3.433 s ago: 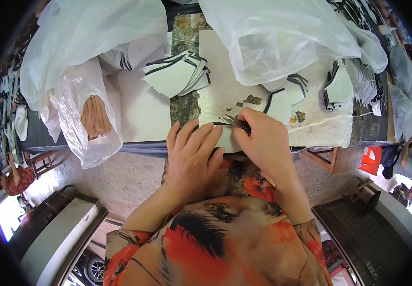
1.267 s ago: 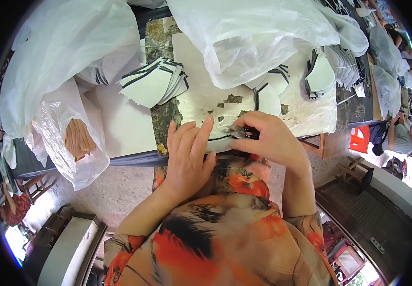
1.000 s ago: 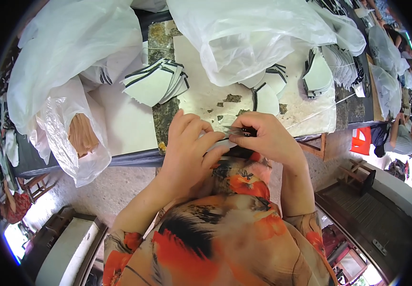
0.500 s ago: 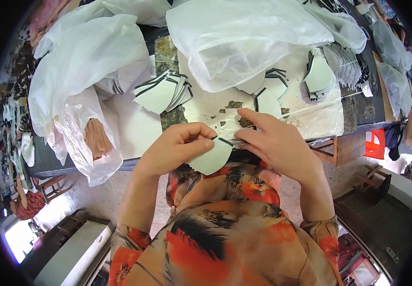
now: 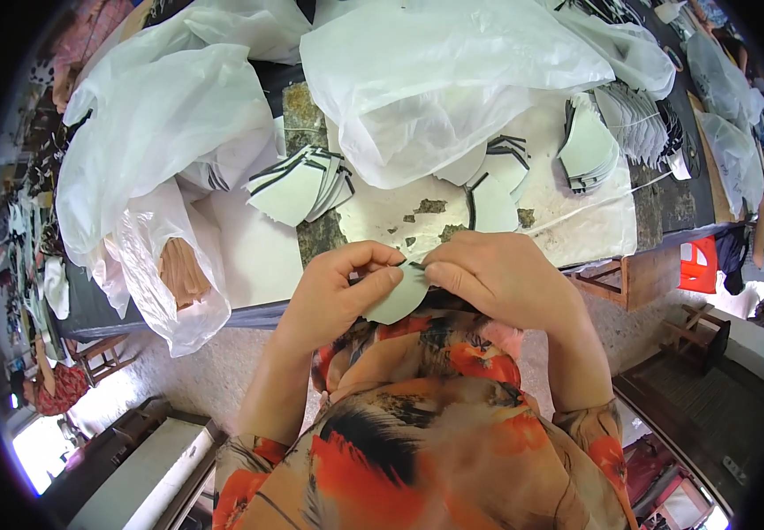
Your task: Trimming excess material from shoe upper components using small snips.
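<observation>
A pale green-white cut piece [image 5: 397, 302] with a rounded lower edge and a dark strip along its top hangs between my hands at the table's near edge. My left hand [image 5: 339, 287] pinches its upper left side between thumb and fingers. The fingers of my right hand [image 5: 497, 276] are curled and pressed on the dark edge at its upper right. My right fingertips partly hide that corner. Just beyond my hands lie similar dark-edged pieces [image 5: 493, 205], and a fanned stack of them [image 5: 293, 187] sits to the left.
A big white plastic bag [image 5: 435, 71] covers the table's far middle. Another plastic bag [image 5: 161, 115] spreads at the left, near a clear bag with brown pieces [image 5: 183, 272]. More stacked pieces [image 5: 589, 146] lie at right. A wooden stool [image 5: 620, 284] and red stool [image 5: 698, 265] stand by the table.
My right hand has come down and left, its fingers folding from spread to closed on the piece's dark edge. My left hand keeps its pinch and has shifted slightly right.
</observation>
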The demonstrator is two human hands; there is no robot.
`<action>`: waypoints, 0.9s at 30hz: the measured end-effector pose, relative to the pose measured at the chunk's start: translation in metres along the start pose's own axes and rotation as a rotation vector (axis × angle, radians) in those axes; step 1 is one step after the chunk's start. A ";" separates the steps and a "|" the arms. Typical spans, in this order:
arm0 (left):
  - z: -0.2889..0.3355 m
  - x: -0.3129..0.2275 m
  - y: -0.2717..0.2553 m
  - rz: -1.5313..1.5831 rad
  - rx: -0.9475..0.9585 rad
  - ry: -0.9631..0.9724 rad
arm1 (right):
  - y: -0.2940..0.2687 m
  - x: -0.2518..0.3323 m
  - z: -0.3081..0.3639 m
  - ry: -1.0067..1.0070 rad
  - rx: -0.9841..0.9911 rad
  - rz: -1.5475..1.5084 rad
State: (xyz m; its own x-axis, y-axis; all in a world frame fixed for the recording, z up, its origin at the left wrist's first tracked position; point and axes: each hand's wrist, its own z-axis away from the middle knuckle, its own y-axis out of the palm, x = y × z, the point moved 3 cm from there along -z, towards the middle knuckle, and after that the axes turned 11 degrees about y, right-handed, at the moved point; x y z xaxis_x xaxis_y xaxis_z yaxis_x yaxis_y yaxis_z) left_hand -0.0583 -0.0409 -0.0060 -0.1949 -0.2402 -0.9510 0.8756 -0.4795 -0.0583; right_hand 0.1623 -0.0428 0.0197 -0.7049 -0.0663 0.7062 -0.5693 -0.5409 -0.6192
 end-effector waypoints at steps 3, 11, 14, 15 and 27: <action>-0.001 -0.009 -0.001 -0.109 -0.033 0.043 | 0.004 0.002 0.000 -0.004 -0.056 0.087; 0.002 -0.011 -0.003 -0.009 -0.074 0.026 | 0.010 0.009 0.000 0.001 -0.303 0.066; 0.001 -0.001 0.003 0.201 -0.056 -0.051 | 0.009 0.008 0.000 -0.039 -0.291 0.029; 0.001 0.001 0.007 0.284 -0.049 -0.052 | 0.010 0.007 0.000 -0.039 -0.288 0.030; -0.002 0.015 0.014 0.309 -0.045 0.003 | 0.011 -0.002 -0.006 -0.033 -0.222 -0.037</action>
State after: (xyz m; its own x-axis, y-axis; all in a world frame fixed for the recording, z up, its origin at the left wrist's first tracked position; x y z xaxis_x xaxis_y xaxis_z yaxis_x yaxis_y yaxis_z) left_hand -0.0478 -0.0501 -0.0216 0.0850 -0.3666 -0.9265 0.9119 -0.3461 0.2206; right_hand 0.1544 -0.0439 0.0096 -0.6699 -0.0789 0.7382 -0.6760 -0.3462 -0.6505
